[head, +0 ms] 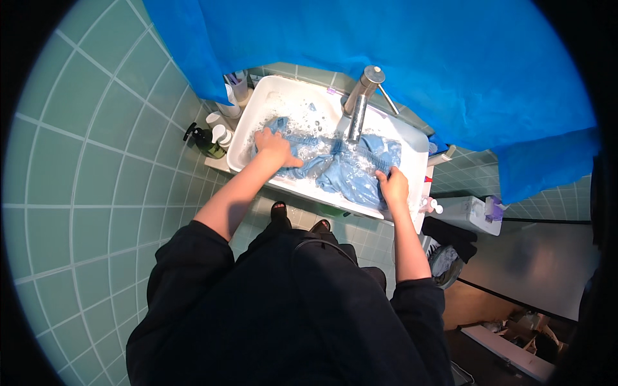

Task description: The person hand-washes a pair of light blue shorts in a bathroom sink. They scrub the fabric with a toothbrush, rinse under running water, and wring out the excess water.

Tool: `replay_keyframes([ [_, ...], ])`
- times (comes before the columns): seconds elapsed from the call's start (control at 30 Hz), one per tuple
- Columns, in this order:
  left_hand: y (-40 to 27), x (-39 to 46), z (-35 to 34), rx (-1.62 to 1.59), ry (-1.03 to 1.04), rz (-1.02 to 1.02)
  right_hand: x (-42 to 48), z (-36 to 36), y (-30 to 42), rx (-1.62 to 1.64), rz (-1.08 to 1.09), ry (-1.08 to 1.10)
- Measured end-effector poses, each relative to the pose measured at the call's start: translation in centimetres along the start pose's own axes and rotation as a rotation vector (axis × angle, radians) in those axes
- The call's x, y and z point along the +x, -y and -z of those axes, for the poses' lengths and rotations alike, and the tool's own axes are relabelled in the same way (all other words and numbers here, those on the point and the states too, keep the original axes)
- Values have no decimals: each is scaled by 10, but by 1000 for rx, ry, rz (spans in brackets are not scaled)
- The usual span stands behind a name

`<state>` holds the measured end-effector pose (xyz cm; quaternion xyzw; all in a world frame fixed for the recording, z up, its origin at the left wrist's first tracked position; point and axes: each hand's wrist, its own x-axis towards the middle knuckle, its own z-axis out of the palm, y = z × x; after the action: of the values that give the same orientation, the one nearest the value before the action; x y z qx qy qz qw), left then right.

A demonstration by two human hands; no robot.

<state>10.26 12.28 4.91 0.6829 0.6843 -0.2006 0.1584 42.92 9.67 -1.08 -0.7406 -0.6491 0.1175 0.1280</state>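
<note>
A light blue garment [345, 178] with a gathered elastic band lies wet and spread in soapy water in a white washbasin [410, 130]. At the basin's left side my left hand [275, 148] rests on the cloth with its fingers spread; its fingertips are partly lost in the suds. My right hand [393, 187] pinches the garment's edge near the band at the right, thumb against fingers. Between the hands, a metal single-lever faucet [359, 108] reaches over the cloth. Whether water runs from it I cannot tell.
Left of the basin stand a green pump bottle [207, 142], a white pump bottle [222, 135] and a cup with toothbrushes [239, 89]. A blue sheet [362, 38] hangs behind. At the right are a pink bottle [427, 204], a toilet tank [463, 212] and a waste bin [445, 268].
</note>
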Motion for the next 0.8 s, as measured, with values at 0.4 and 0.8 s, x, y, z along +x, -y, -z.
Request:
replay_keyframes([
  [0.4, -19, 63, -35, -141, -194, -116, -20, 82, 27, 810, 176, -291],
  [0.8, -6, 77, -61, -572, -351, -469, -19, 127, 40, 1095, 254, -278],
])
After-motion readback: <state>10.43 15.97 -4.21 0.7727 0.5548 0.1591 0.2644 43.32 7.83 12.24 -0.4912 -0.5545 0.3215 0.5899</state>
